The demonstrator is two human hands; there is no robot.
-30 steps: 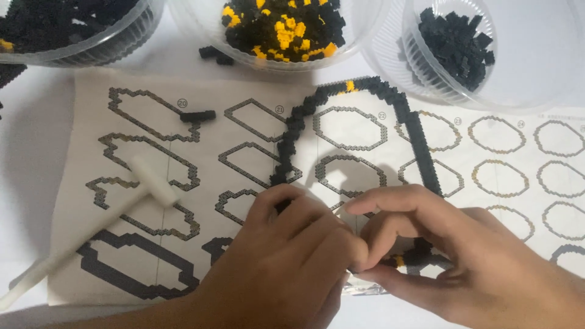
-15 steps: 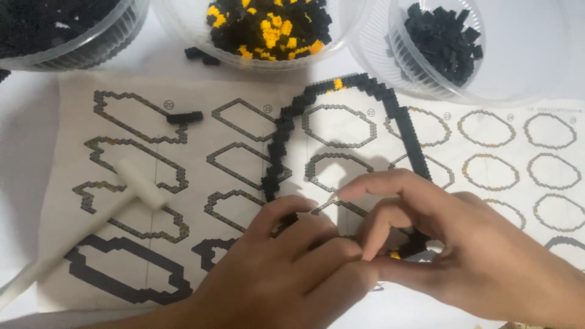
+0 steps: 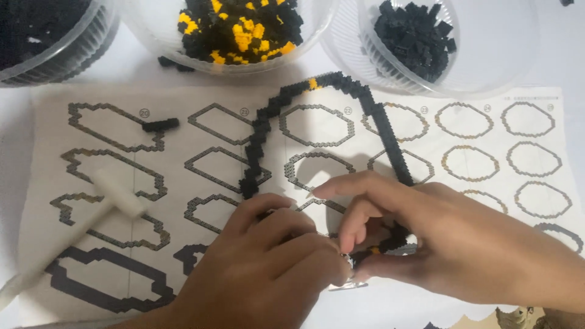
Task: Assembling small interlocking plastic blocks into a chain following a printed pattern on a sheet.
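Both hands meet on the near end of the black brick ring (image 3: 378,125) lying on the instruction sheet (image 3: 487,164): left hand (image 3: 262,268) curled shut, right hand (image 3: 451,244) pinching the ring's bricks. Left of the ring a white mallet (image 3: 85,225) rests on the sheet. Beyond it stand clear bowls, black-and-yellow bricks (image 3: 241,27) and black bricks (image 3: 414,36).

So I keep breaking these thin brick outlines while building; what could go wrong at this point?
The black brick ring is a thin, single-width loop; both hands, left hand and right hand, press together at its lower end, so it may flex and snap apart. The small white hammer lies close beside the left wrist and could get knocked, shifting the instruction sheet.
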